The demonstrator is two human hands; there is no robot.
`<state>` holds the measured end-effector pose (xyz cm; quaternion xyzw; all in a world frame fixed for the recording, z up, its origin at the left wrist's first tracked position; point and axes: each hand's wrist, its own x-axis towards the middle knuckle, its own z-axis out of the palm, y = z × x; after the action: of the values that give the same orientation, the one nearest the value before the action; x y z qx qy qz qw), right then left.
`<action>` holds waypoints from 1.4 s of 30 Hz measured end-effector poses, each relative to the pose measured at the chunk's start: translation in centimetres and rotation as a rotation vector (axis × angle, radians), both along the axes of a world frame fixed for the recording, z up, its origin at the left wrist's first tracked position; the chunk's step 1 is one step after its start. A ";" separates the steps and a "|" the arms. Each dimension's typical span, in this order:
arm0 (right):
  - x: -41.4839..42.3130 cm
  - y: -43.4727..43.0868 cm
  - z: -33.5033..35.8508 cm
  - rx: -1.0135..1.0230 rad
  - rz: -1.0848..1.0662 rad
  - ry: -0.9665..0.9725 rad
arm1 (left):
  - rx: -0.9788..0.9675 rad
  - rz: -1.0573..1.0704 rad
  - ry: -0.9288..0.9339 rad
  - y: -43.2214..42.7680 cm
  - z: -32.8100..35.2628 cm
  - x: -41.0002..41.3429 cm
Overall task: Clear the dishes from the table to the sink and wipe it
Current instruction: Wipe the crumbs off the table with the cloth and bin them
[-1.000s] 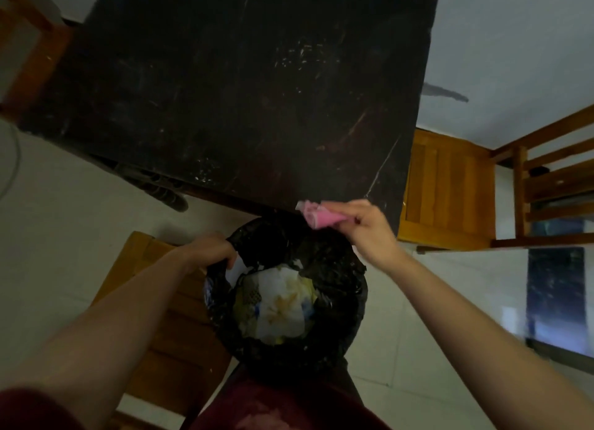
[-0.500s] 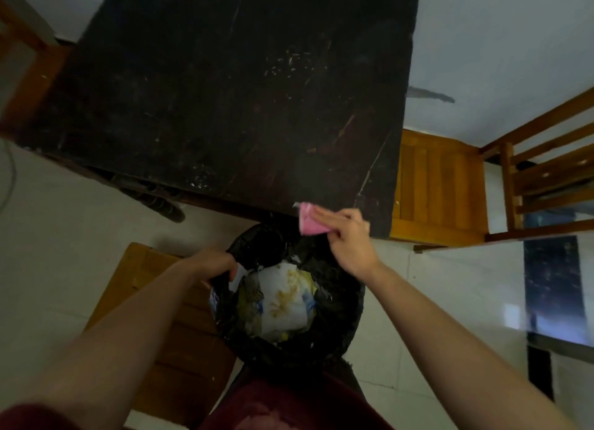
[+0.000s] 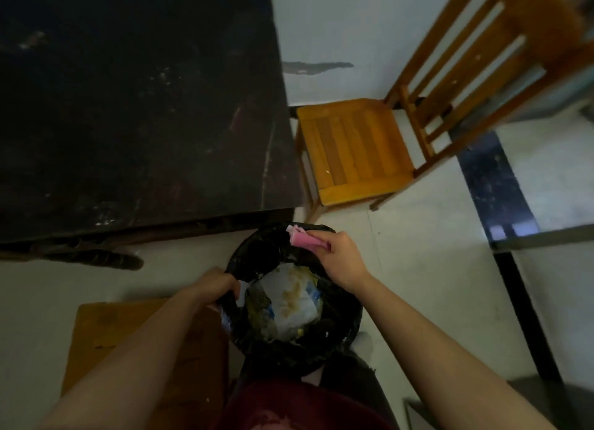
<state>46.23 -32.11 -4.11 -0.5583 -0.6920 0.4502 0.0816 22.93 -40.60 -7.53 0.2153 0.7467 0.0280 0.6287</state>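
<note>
Evidently wiping is judged unfinished: specks (image 3: 104, 216) are left on the desk (image 3: 135, 114), a cloth (image 3: 305, 239) is pinched by the right hand (image 3: 339, 259), the bin (image 3: 348, 328) gripped by the left hand (image 3: 213, 288).

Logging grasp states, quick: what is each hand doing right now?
Left hand: closed, gripping the rim of the bin bag.
Right hand: closed, pinching the pink cloth.
</note>
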 end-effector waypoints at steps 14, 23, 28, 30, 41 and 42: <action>32.3 -1.0 -0.1 -0.108 -0.476 -0.013 | 0.130 -0.246 0.102 8.0 -0.1 31.8; 54.9 -1.5 -4.3 -0.198 -0.779 -0.085 | 0.130 -0.325 0.079 12.5 -5.5 56.6; 63.0 -2.5 -10.2 -0.221 -0.961 -0.085 | 0.095 -0.387 0.029 13.7 -10.8 67.0; 65.9 -2.6 -13.4 -0.203 -1.040 -0.052 | 0.086 -0.412 0.000 14.5 -14.2 70.9; 77.1 -3.1 -33.9 -0.110 -1.457 -0.153 | -0.003 -0.549 -0.128 16.6 -36.7 85.9; 78.0 -3.1 -35.5 -0.108 -1.491 -0.142 | -0.006 -0.569 -0.140 16.8 -38.6 86.9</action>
<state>124.21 -35.20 -39.65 -0.9100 -0.1110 0.2718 0.2927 109.82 -23.83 -46.10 0.4118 0.6113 -0.1368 0.6618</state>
